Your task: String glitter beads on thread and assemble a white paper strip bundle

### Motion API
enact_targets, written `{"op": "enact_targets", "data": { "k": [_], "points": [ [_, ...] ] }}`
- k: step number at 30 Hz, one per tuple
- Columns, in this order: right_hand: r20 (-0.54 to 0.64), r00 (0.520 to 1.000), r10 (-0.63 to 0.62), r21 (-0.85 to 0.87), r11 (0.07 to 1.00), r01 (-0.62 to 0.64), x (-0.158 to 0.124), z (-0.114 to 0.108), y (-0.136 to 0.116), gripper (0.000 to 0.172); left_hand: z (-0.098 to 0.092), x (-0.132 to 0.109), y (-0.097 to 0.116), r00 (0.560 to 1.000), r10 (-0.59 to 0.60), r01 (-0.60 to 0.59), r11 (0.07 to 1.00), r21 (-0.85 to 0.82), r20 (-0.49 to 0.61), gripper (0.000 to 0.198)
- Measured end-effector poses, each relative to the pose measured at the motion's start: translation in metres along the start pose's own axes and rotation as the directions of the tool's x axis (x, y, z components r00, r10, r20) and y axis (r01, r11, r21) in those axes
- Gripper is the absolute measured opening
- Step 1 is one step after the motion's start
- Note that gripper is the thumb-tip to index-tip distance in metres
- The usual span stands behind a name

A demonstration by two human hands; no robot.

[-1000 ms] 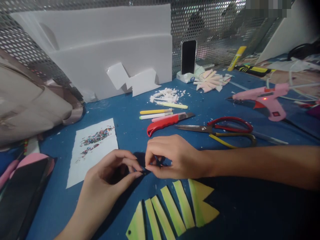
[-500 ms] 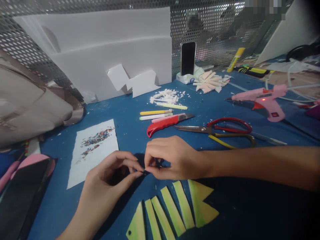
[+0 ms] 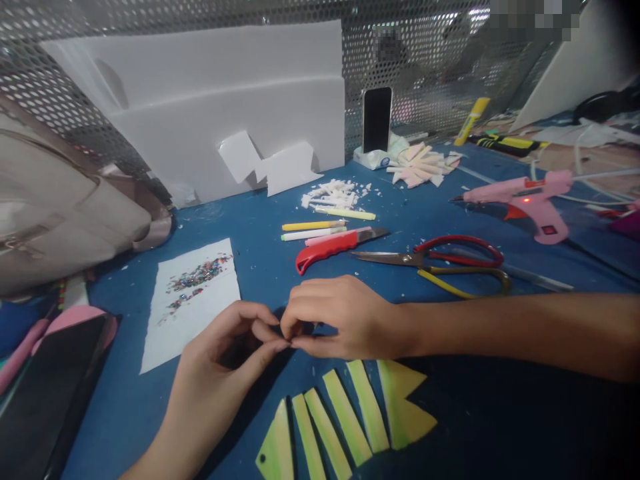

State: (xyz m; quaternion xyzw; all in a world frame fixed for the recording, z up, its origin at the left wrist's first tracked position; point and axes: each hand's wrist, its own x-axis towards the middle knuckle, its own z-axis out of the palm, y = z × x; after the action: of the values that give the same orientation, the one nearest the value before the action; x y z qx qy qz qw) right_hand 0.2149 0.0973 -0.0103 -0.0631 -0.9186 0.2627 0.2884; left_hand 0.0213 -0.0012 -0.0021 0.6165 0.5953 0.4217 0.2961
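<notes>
Fingertip to fingertip, my left hand (image 3: 225, 363) and my right hand (image 3: 340, 320) meet in a pinch above the blue table. Whatever sits between the fingertips is too small to make out. Just below them lies a fish shape cut into separate yellow-green strips (image 3: 345, 417), with a pointed head (image 3: 277, 443) bearing a black dot and a forked tail (image 3: 407, 407). Left of my hands is a white paper sheet (image 3: 170, 333) with small shiny coloured bits (image 3: 197, 275) heaped on it.
Beyond my right hand lie a red-handled knife (image 3: 325, 248), large scissors (image 3: 460, 257) and several markers (image 3: 313, 227). A pink glue gun (image 3: 535, 200) stands at right, its light on. White foam boards (image 3: 225, 100) lean at the back. A phone (image 3: 55, 400) and a bag (image 3: 60, 213) sit left.
My fingertips have drawn closer together, the right hand's curled fingers shifting slightly left. The view has moved a little; the fish pieces and tools lie as before.
</notes>
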Motion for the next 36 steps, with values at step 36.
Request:
{"op": "enact_targets", "data": {
  "k": [36],
  "points": [
    [0.007,0.994,0.109,0.164,0.98,-0.109,0.0009,-0.0058,0.0018,0.004,-0.0013,-0.0035,0.0017,0.986,0.161,-0.166,0.973,0.163,0.042,0.016]
  ]
}}
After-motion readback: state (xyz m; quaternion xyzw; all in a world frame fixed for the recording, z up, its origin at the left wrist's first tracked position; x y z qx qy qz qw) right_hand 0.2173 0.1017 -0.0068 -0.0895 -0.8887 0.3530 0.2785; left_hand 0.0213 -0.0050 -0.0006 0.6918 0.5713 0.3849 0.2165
